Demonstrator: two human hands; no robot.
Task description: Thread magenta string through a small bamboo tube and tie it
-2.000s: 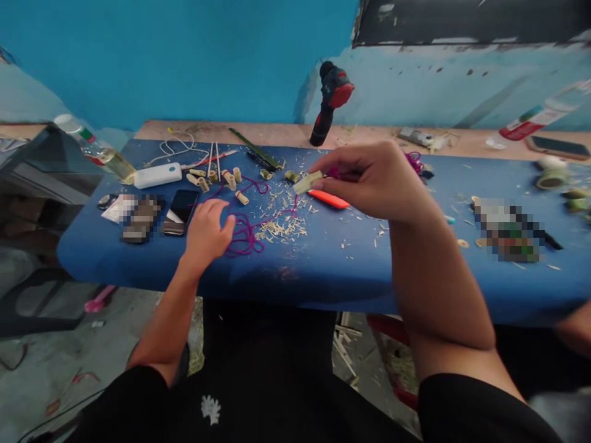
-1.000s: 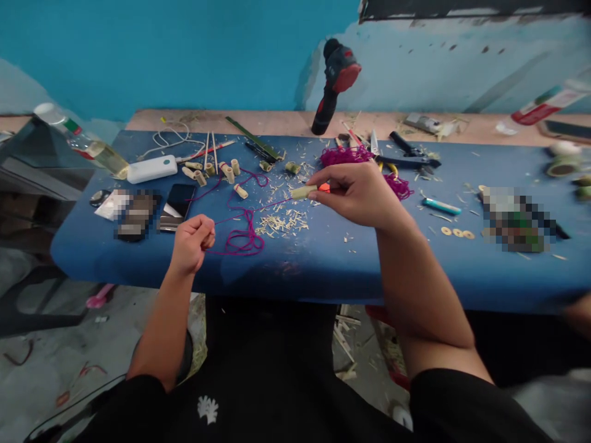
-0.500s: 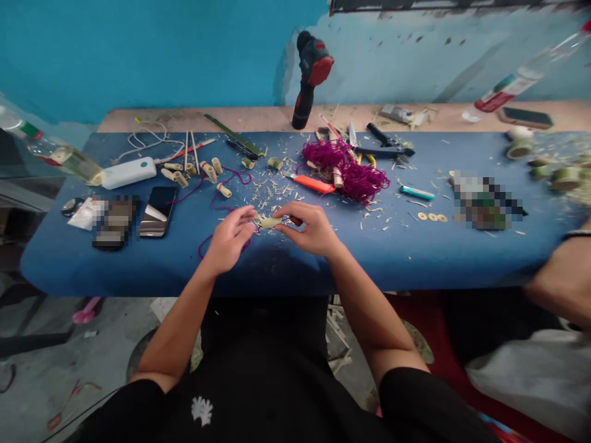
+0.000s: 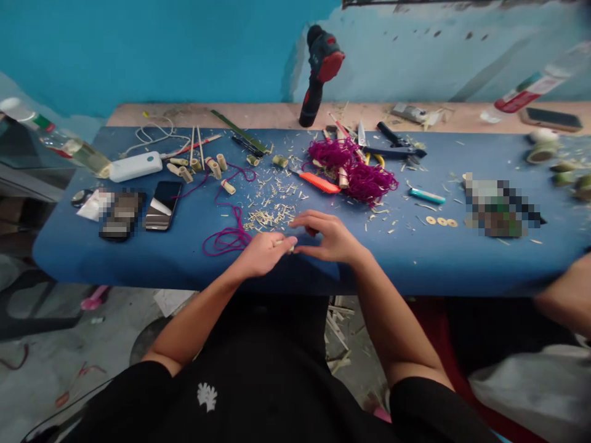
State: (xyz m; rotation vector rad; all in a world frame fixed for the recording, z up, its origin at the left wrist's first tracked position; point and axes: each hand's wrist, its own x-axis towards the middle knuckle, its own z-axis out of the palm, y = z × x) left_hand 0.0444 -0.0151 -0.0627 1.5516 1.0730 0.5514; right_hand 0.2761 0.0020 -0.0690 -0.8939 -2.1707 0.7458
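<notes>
On the blue table [image 4: 392, 267], the left hand [image 4: 263, 253] is pinching a bamboo piece [image 4: 277, 243] (mostly hidden); the right hand [image 4: 333, 239], fingers parted, is curving at its three o'clock. Purple cord [image 4: 239, 234] is lying at nine, and near twelve a drill [image 4: 319, 71] is standing before the turquoise wall [image 4: 184, 52].

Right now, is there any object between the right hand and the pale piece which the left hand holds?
No separate object visibly stands between the right hand and the pale piece. The left hand covers most of it; whether the right hand touches its end is unclear.
</notes>
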